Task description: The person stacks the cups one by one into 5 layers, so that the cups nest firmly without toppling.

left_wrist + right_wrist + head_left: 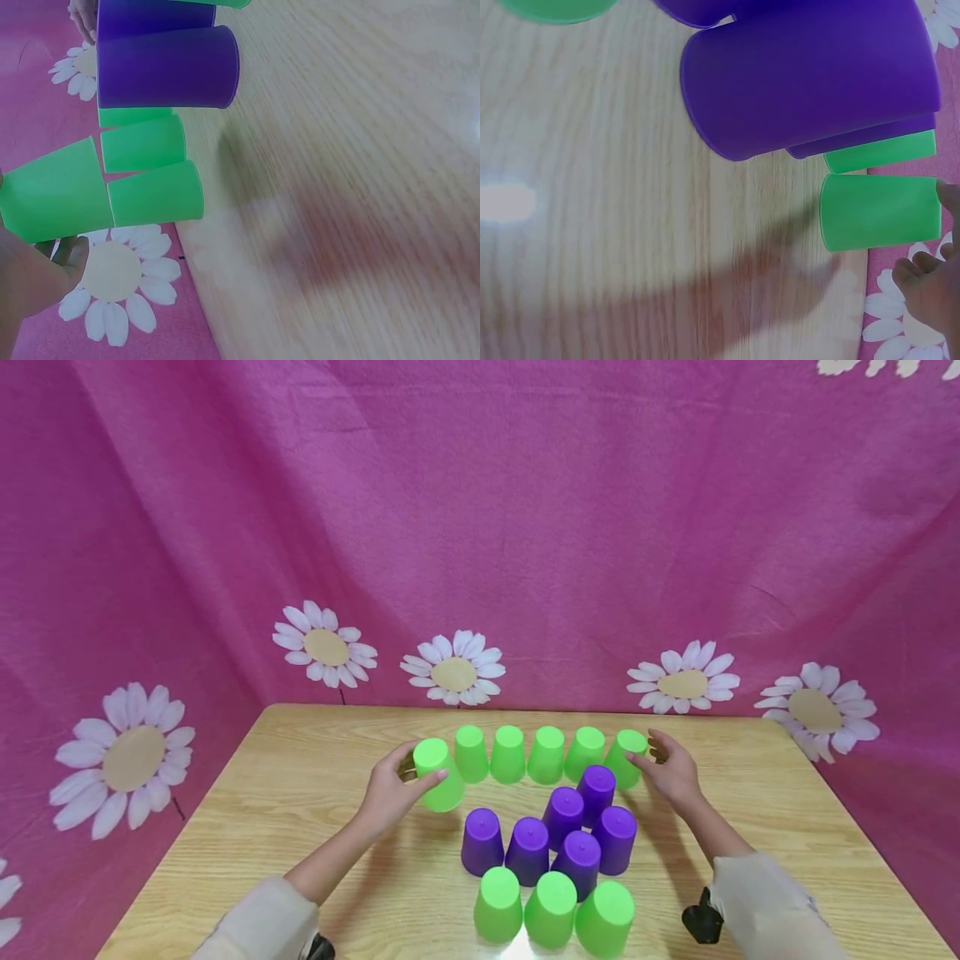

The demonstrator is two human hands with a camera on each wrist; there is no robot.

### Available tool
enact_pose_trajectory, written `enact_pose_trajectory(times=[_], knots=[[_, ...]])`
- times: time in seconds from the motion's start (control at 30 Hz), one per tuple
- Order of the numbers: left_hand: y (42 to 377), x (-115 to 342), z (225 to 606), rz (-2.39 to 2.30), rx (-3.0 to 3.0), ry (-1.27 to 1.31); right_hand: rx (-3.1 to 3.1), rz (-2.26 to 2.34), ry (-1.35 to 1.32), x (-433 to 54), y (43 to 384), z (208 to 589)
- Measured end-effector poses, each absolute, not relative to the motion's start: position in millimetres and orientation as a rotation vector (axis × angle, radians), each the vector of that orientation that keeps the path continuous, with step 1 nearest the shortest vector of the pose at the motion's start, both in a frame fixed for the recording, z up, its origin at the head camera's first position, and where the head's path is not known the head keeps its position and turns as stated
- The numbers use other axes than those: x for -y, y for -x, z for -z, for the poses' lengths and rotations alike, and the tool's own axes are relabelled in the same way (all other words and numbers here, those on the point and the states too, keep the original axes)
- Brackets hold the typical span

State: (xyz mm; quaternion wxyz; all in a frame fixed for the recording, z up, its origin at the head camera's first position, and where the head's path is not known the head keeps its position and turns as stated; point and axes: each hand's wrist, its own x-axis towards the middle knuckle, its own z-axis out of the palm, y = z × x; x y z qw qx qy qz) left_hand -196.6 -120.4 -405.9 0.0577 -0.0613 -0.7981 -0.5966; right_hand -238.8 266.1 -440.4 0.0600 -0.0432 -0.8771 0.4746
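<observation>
My left hand (392, 787) grips an upside-down green cup (440, 781) at the left end of the back row, thumb across its near side and fingers behind. In the left wrist view this green cup (56, 191) is tilted beside the standing ones. On the right, my right hand (672, 770) is at the rightmost green cup (624, 760) of that row. Its thumb reaches the cup's upper part, while the other fingers stand off from the side, as the right wrist view shows with this green cup (881, 213) upright on the table.
Between the end cups stand several upside-down green cups (546, 758). Nearer, several purple cups (578, 860) form a slanted cluster. Three green cups (551, 912) line the front of the wooden table (300, 793). A pink cloth (525, 527) with daisies hangs behind.
</observation>
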Motion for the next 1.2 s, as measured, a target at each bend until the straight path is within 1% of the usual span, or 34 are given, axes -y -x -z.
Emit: enact_pose_trajectory(times=[0.43, 0.9, 1.2], knots=[[204, 113, 400, 1.791, 2.417, 0.203, 2.554, -1.364, 0.038, -266, 217, 431], [210, 108, 396, 1.847, 2.384, 0.181, 2.471, -1.434, -0.087, -263, 184, 419], [213, 103, 393, 1.843, 2.366, 0.190, 2.375, -1.492, -0.284, -262, 165, 413]])
